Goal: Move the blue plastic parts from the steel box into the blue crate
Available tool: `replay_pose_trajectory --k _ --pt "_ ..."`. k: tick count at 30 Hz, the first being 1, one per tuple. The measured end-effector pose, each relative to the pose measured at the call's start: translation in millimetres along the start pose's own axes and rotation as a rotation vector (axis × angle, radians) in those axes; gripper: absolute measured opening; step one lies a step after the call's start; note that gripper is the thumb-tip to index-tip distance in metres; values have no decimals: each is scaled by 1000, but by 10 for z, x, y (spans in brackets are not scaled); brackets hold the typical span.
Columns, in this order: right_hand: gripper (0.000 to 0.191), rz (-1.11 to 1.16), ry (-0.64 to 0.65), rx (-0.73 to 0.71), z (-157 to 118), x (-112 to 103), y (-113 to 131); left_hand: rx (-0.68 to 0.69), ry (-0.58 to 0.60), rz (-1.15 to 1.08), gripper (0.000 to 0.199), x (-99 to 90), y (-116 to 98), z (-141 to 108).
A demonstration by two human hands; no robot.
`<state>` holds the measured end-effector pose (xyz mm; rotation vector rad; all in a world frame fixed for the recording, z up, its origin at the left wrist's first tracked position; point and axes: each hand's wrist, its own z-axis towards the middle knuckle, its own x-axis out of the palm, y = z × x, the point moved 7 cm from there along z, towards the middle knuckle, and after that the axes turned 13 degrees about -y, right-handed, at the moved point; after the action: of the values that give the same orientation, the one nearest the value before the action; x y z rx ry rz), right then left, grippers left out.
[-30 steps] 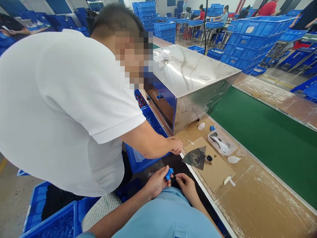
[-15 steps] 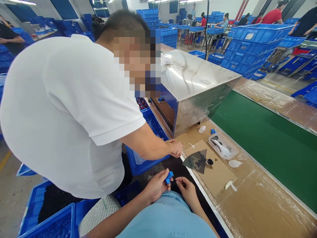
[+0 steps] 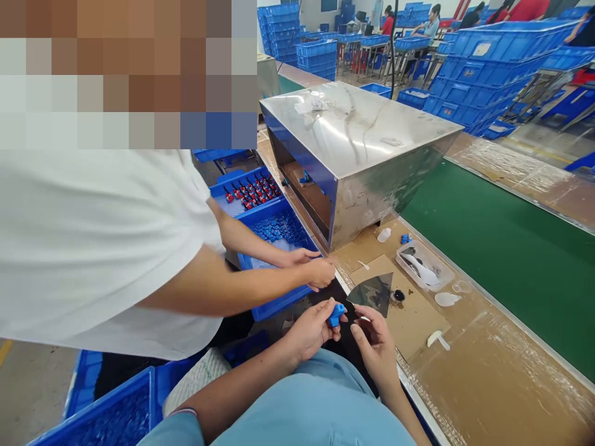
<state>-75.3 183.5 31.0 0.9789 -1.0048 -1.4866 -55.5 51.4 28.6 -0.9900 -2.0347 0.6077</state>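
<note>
A small blue plastic part is pinched between the thumb and fingers of my left hand, low in front of my body. Just right of it, my right hand has bent fingers with a gap between thumb and forefinger, and I see nothing in it. Its fingertips are close to a dark flexible sheet that overhangs the bench edge. Beside that sheet stands a small pot of black liquid on a stained cardboard piece.
A co-worker's hands are above a blue crate at my left. A metal hood stands on the bench, next to a green belt. A clear tub with tools, a small bottle and a white scraper lie nearby.
My right hand has risen towards the dark sheet, its fingers more raised. My left hand still holds the blue part. The co-worker has shifted left in view, and both their forearms now show.
</note>
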Motion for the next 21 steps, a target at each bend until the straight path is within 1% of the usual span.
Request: replay_pose_trajectory --k 2,5,8,10,13,15,17,19,21 --pt "35 -73 22 -142 30 6 170 18 27 5 47 56 1 -28" --pt "35 -143 26 -245 15 47 275 37 81 17 47 112 8 -95" --pt "27 -137 6 -264 -13 68 302 63 107 28 47 128 -11 -162" --pt "23 -135 5 -273 -15 69 320 78 97 22 48 123 -30 -185" --pt "22 -143 21 -291 7 66 359 105 60 28 49 106 -58 -192" --pt "23 -145 28 -305 20 65 392 161 35 51 47 85 -99 -196" --pt "23 -133 27 -322 23 66 427 248 27 77 42 66 -161 -213" --pt "23 -107 27 -334 18 67 451 333 41 105 37 56 -221 -243" --pt "24 -81 26 -338 10 65 460 378 67 129 35 55 -255 -275"
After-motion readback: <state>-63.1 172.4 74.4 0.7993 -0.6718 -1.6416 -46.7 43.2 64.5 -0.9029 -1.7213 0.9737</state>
